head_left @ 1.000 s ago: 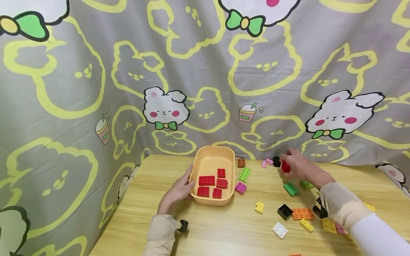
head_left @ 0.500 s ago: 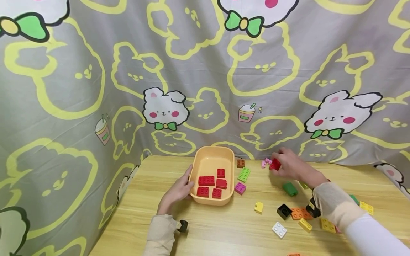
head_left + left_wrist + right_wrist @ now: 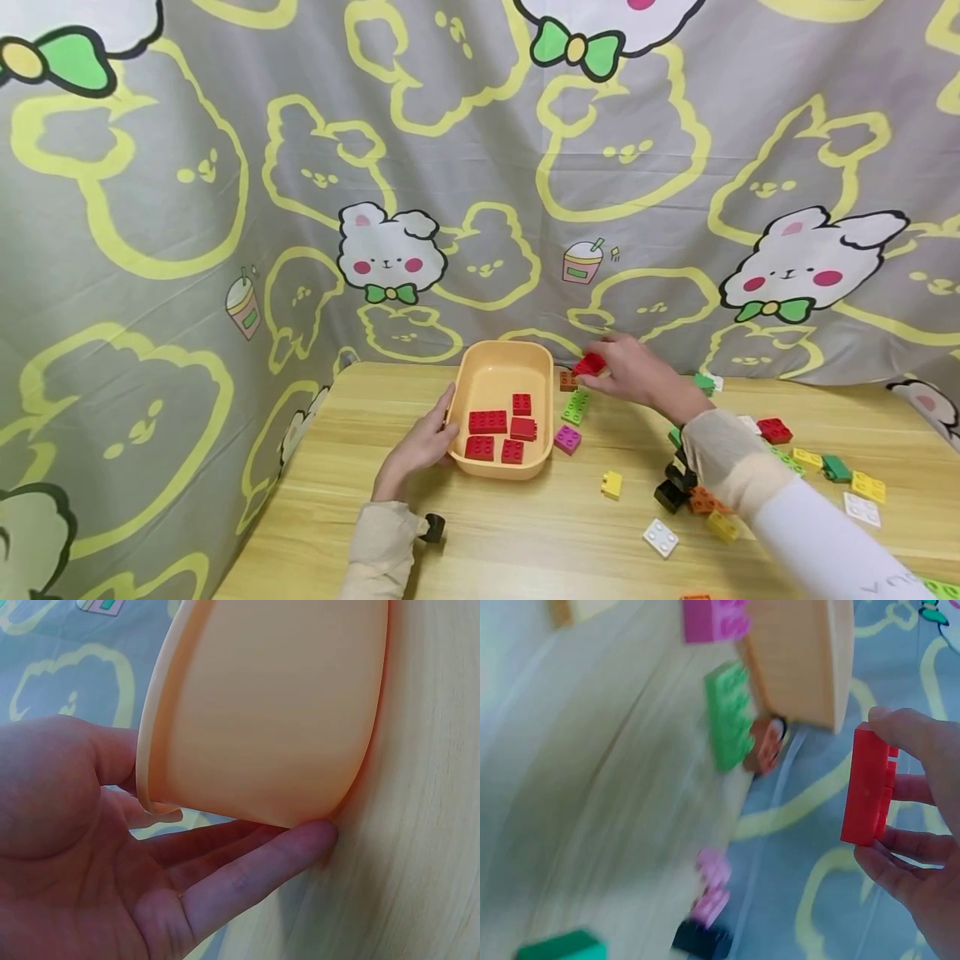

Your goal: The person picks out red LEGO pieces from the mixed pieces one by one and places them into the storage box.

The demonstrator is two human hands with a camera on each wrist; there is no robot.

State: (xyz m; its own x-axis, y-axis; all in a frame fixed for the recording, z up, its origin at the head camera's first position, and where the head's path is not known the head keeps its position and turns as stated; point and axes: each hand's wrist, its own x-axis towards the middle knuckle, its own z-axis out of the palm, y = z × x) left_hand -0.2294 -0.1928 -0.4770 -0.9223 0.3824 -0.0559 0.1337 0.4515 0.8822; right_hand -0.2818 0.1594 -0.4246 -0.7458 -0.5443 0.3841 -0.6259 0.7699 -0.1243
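A peach plastic tub [image 3: 501,472] stands on the wooden table, with several red building bricks [image 3: 487,422] lying inside. My left hand [image 3: 422,439] holds its left side; in the left wrist view the thumb is at the rim and the fingers [image 3: 255,877] lie along the outer wall. My right hand [image 3: 633,372] pinches a red building brick [image 3: 866,787] between thumb and fingertips, raised above the table's back edge to the right of the tub. Its studs face the palm in the right wrist view.
Beside the tub lie brown [image 3: 567,381], lime green [image 3: 576,407] and magenta [image 3: 567,439] bricks. A yellow brick [image 3: 612,485] and a white one [image 3: 660,538] sit nearer the front. More bricks, including a red one [image 3: 775,430], spread rightward. A patterned curtain [image 3: 480,167] hangs behind.
My right hand has carried the red brick leftward along the table's back edge, from near the black brick to close beside the tub. My left hand and the tub have stayed put.
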